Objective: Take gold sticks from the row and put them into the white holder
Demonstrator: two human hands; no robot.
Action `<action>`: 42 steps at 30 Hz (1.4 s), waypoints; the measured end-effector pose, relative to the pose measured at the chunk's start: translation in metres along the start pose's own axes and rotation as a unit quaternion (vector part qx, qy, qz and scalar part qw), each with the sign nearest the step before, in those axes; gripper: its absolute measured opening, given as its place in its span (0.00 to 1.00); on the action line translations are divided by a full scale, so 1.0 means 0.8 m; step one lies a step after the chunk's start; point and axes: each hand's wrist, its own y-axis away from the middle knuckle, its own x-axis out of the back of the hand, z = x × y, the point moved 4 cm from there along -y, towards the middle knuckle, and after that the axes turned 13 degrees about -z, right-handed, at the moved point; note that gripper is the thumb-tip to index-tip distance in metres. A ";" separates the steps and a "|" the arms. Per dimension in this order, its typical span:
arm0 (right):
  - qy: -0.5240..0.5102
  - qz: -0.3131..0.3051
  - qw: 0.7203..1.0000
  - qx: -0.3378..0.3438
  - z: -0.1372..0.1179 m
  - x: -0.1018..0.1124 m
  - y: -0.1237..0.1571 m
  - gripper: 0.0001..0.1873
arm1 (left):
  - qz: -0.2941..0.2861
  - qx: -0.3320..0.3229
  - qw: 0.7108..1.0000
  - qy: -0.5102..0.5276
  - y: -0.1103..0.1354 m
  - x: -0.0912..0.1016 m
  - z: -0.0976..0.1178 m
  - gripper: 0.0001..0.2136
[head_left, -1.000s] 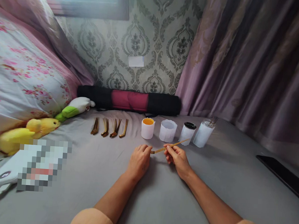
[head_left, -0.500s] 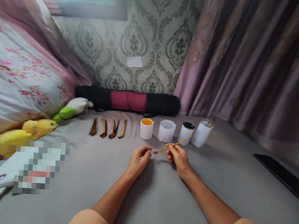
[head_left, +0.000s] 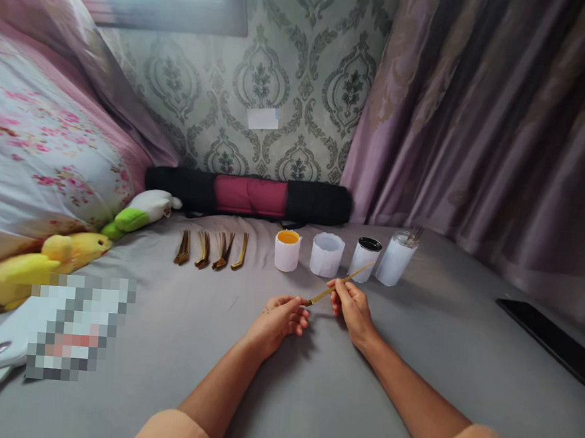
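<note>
My right hand (head_left: 352, 308) pinches a thin golden stick (head_left: 335, 290) near its middle. The stick slants, its tapered pale end pointing up and right. At its darker, brush-like lower end, the thumb and forefinger of my left hand (head_left: 281, 320) close on the tip. The other left fingers are loosely curled below. Just beyond my hands stand a white-wrapped cup with orange inside (head_left: 287, 253), a wider white-wrapped cup (head_left: 326, 256), a white-wrapped can with dark contents (head_left: 364, 264) and a white-wrapped jar (head_left: 396, 261) with thin sticks in it.
Several bundles of bent golden strips (head_left: 220, 254) lie on the grey sheet (head_left: 163, 343) at left. A black-and-maroon roll (head_left: 251, 197) lies along the wall. Yellow plush toys (head_left: 22, 277) and a white device (head_left: 0, 349) sit far left, a black phone (head_left: 547, 340) far right.
My left hand has moved slightly right and turned, its fingers uncurling, and its thumb and forefinger have met the stick's dark end. The stick now tilts a little more steeply in my right hand.
</note>
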 end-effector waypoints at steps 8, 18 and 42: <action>0.009 -0.001 1.000 -0.004 0.003 0.000 0.000 0.19 | -0.029 0.042 0.998 0.047 0.003 -0.011 -0.001 0.06; 0.018 -0.008 1.000 0.000 0.000 -0.002 0.003 0.20 | -0.049 0.074 0.993 0.075 0.006 -0.016 -0.004 0.06; 0.037 -0.012 0.999 -0.009 0.003 -0.004 0.006 0.21 | -0.041 0.074 0.994 0.074 0.011 -0.018 -0.003 0.05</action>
